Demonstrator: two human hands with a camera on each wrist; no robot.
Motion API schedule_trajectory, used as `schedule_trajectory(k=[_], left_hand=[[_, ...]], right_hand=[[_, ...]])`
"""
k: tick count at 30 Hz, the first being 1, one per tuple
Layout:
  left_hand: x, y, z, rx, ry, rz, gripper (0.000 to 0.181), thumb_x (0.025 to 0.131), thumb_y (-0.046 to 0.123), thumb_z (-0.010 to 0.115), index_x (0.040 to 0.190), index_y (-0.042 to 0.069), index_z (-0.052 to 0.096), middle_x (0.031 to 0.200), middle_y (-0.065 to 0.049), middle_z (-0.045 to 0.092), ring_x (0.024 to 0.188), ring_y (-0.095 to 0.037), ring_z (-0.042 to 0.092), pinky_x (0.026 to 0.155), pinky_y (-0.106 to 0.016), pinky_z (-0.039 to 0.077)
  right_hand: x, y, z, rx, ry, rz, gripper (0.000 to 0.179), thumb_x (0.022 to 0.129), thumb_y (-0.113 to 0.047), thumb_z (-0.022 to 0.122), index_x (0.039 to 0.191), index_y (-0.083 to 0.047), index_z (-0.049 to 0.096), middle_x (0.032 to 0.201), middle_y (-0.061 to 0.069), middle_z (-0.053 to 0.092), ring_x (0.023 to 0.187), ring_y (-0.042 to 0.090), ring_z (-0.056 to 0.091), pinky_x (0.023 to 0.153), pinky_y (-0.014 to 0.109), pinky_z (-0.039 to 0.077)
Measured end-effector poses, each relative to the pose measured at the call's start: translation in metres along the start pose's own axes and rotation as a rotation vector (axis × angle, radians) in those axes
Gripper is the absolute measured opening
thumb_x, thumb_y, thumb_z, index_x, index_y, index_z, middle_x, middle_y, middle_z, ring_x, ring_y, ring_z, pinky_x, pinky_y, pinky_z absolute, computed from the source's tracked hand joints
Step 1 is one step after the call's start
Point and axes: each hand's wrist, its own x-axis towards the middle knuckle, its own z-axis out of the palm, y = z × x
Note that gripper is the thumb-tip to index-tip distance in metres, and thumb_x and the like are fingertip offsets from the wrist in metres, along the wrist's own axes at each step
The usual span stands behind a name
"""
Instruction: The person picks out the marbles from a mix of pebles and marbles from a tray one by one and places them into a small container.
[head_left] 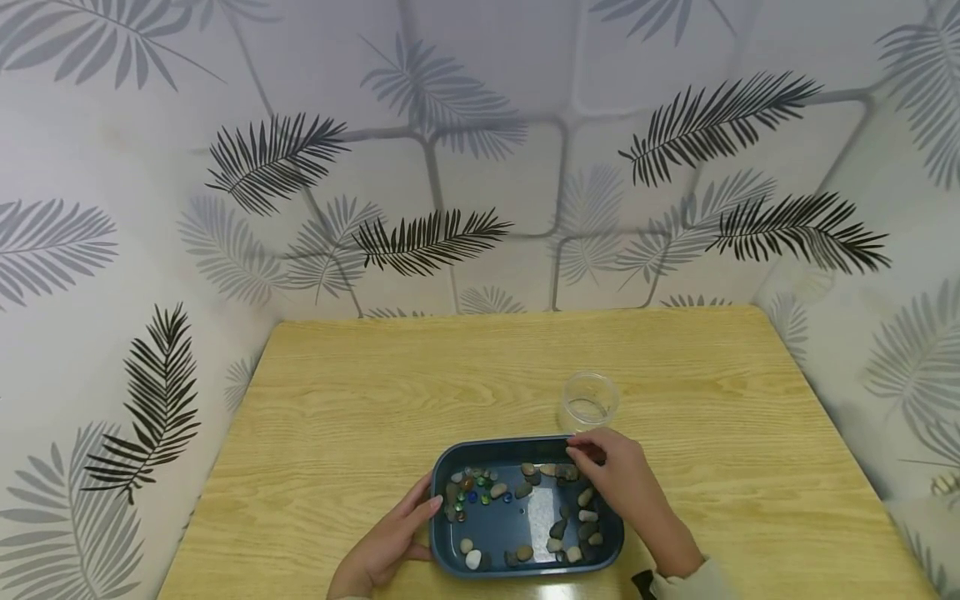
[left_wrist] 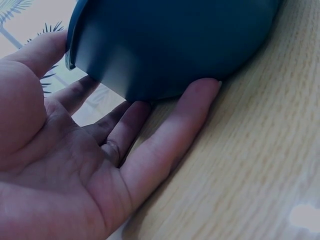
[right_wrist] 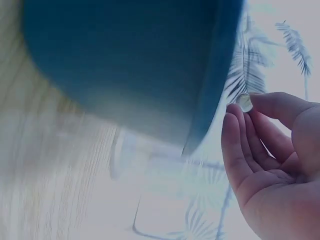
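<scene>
A dark blue tray (head_left: 501, 525) holds stones along its sides. My left hand (head_left: 392, 535) grips its left end, the thumb over the rim. In the left wrist view, the fingers of that left hand (left_wrist: 95, 155) reach under and against the tray's outer wall (left_wrist: 170, 45). Above the tray's far right corner, my right hand (head_left: 628, 477) pinches something small. The right wrist view shows it as a pale, see-through glass bead (right_wrist: 245, 102) between thumb and fingertips. Green, blue and brown glass beads (head_left: 485, 499) lie among stones in the tray's left part.
A clear round plastic cup (head_left: 589, 403) stands on the wooden table (head_left: 360, 392) just behind the tray, near my right hand. A leaf-patterned wall (head_left: 510, 183) rises behind the table's back edge. Grey and tan stones (head_left: 588, 517) crowd the tray's right side.
</scene>
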Motion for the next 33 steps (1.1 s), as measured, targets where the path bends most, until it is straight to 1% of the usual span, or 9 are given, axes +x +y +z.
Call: schedule_trajectory(k=[6,10,13,16,20,23,26,33], left_hand=[[-0.001,0.000,-0.001,0.005,-0.003,0.006,0.053,0.093,0.035,0.042,0.141,0.028,0.021,0.145,-0.016,0.008,0.102,-0.036,0.052,0.073,-0.051,0.048],[-0.001,0.001,-0.001,0.008,-0.008,0.004,0.052,0.094,0.034,0.041,0.141,0.027,0.020,0.145,-0.016,0.008,0.103,-0.035,0.052,0.074,-0.051,0.048],[-0.001,0.002,-0.001,0.011,-0.008,0.005,0.052,0.094,0.034,0.041,0.141,0.027,0.019,0.145,-0.016,0.009,0.104,-0.035,0.052,0.073,-0.050,0.048],[-0.001,0.002,-0.001,0.014,-0.003,0.004,0.053,0.094,0.034,0.041,0.142,0.026,0.018,0.146,-0.016,0.008,0.104,-0.035,0.051,0.073,-0.050,0.048],[-0.001,0.003,0.000,0.012,0.000,0.002,0.055,0.093,0.035,0.042,0.142,0.026,0.019,0.145,-0.016,0.009,0.104,-0.035,0.051,0.073,-0.050,0.048],[-0.001,0.002,0.000,0.008,0.000,0.005,0.056,0.093,0.036,0.043,0.142,0.024,0.018,0.145,-0.017,0.008,0.104,-0.036,0.051,0.074,-0.050,0.048],[-0.001,0.001,0.000,0.004,-0.001,0.005,0.058,0.092,0.036,0.043,0.142,0.022,0.017,0.145,-0.017,0.008,0.104,-0.036,0.052,0.074,-0.049,0.048],[-0.001,0.000,-0.001,-0.004,-0.004,0.008,0.057,0.092,0.036,0.044,0.142,0.024,0.018,0.146,-0.016,0.007,0.103,-0.036,0.052,0.074,-0.050,0.048]], right_hand=[[0.004,0.014,-0.009,-0.010,0.105,-0.005,0.010,0.080,-0.016,0.067,0.090,-0.014,0.067,0.084,-0.008,0.061,0.072,0.004,0.057,0.062,0.022,0.051],[0.007,0.018,-0.011,-0.014,0.151,-0.025,0.011,0.080,-0.015,0.066,0.090,-0.010,0.067,0.085,-0.003,0.063,0.072,0.007,0.059,0.063,0.024,0.052],[0.011,0.021,-0.014,-0.043,0.175,-0.023,0.013,0.080,-0.016,0.066,0.090,-0.008,0.067,0.085,-0.001,0.063,0.072,0.008,0.059,0.063,0.027,0.052],[0.015,0.024,-0.017,-0.062,0.183,-0.010,0.014,0.080,-0.018,0.066,0.091,-0.008,0.067,0.085,0.000,0.063,0.072,0.010,0.059,0.064,0.029,0.052],[0.020,0.029,-0.020,-0.060,0.160,0.016,0.017,0.082,-0.020,0.064,0.092,-0.007,0.067,0.086,0.002,0.063,0.074,0.012,0.058,0.065,0.030,0.052],[0.023,0.032,-0.020,-0.060,0.145,0.030,0.018,0.082,-0.020,0.063,0.094,-0.006,0.066,0.087,0.003,0.063,0.076,0.014,0.059,0.066,0.032,0.052],[0.024,0.035,-0.018,-0.069,0.147,0.034,0.019,0.083,-0.021,0.063,0.095,-0.006,0.066,0.088,0.003,0.063,0.077,0.014,0.059,0.067,0.032,0.052],[0.027,0.037,-0.014,-0.071,0.155,0.040,0.019,0.084,-0.020,0.062,0.096,-0.006,0.066,0.089,0.005,0.063,0.078,0.017,0.059,0.068,0.034,0.052]])
